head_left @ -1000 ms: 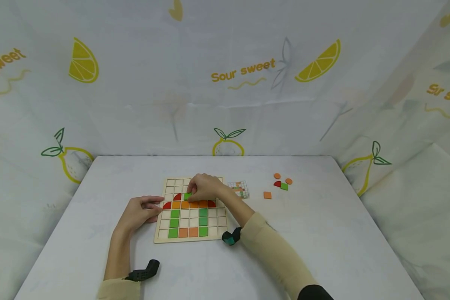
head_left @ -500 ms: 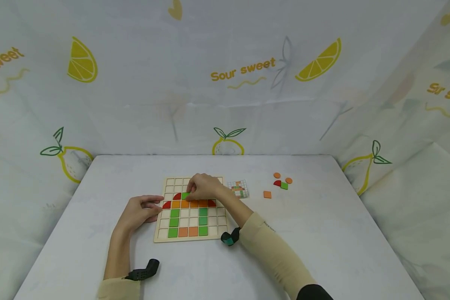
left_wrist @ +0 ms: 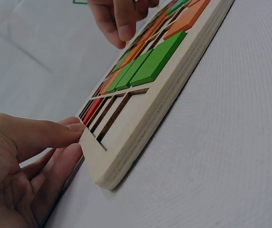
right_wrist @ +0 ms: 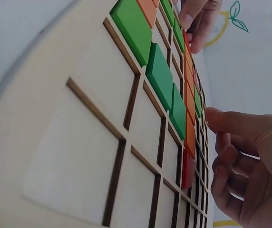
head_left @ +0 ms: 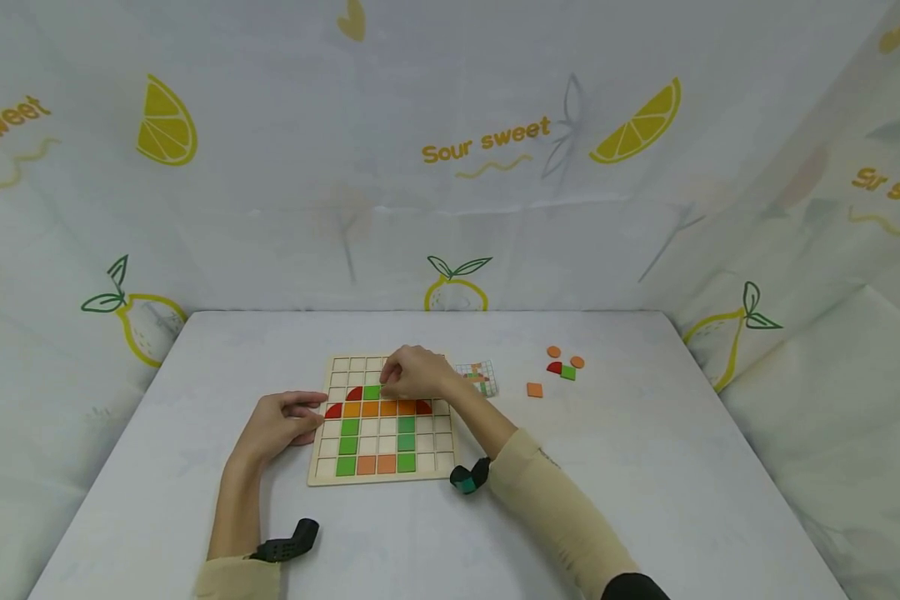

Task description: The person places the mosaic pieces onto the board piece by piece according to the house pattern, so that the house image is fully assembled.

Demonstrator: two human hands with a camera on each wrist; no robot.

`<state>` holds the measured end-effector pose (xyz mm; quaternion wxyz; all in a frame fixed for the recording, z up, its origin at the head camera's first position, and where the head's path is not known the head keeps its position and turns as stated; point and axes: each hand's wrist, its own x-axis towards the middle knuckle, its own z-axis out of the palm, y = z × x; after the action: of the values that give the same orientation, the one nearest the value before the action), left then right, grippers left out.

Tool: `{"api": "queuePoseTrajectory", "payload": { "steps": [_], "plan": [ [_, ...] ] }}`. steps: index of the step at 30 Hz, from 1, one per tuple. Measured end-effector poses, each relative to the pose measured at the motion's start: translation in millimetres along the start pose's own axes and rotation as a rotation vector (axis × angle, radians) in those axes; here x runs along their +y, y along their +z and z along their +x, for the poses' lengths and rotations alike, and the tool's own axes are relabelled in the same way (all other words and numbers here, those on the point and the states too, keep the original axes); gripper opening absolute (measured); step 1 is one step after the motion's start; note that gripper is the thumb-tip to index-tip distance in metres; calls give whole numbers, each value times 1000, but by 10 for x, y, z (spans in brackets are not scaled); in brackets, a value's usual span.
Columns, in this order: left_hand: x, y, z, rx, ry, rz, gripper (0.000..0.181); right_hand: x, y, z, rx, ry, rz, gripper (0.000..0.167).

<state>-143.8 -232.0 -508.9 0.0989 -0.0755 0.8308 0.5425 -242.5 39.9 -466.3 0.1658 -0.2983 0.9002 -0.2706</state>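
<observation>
A wooden grid board (head_left: 427, 442) lies on the table, its cells partly filled with green, orange and red tiles. My left hand (head_left: 279, 423) rests at its left edge; in the left wrist view the thumb (left_wrist: 62, 134) touches the rim, fingers loosely bent below. A green square tile (head_left: 372, 392) lies flat in a cell, right of a red quarter-round tile (head_left: 355, 393). My right hand (head_left: 418, 375) hovers just right of that green tile, hiding some upper cells. In the right wrist view its thumb (right_wrist: 236, 122) and loosely bent fingers hold nothing visible.
A small pattern card (head_left: 487, 382) lies right of the board, partly behind the right wrist. Farther right are two orange discs (head_left: 554, 352), a red quarter-round piece (head_left: 554, 367), a green square (head_left: 568, 373) and an orange square (head_left: 535, 390).
My right hand has set the green square tile down in its cell, let go, and shifted slightly right, so the whole tile shows. My left hand has stayed at the board's edge.
</observation>
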Motion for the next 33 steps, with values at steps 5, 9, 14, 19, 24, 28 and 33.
{"api": "queuePoseTrajectory", "payload": {
  "steps": [5, 9, 14, 19, 24, 28, 33],
  "plan": [
    [-7, 8, -7, 0, -3, 6, 43, 96, -64, -64, 25, 18, 66, 9],
    [-8, 13, -13, -1, -10, 7, 43, 159, -144, -153, 40, -1, 114, 12],
    [-8, 12, -7, 1, -6, 6, 43, 286, -292, -298, 89, -9, 162, 14],
    [-10, 14, -1, -1, -12, 5, 43, 473, -500, -482, 172, 5, 197, 16],
    [-22, 13, 6, -1, -22, 10, 43, 681, -721, -712, 247, 57, 214, 19],
    [-33, 11, 15, 2, -29, 11, 44, 885, -869, -923, 283, 123, 237, 24],
    [-39, 12, 25, 1, -29, 8, 45, 1189, -992, -1195, 327, 215, 251, 29]
  ]
}}
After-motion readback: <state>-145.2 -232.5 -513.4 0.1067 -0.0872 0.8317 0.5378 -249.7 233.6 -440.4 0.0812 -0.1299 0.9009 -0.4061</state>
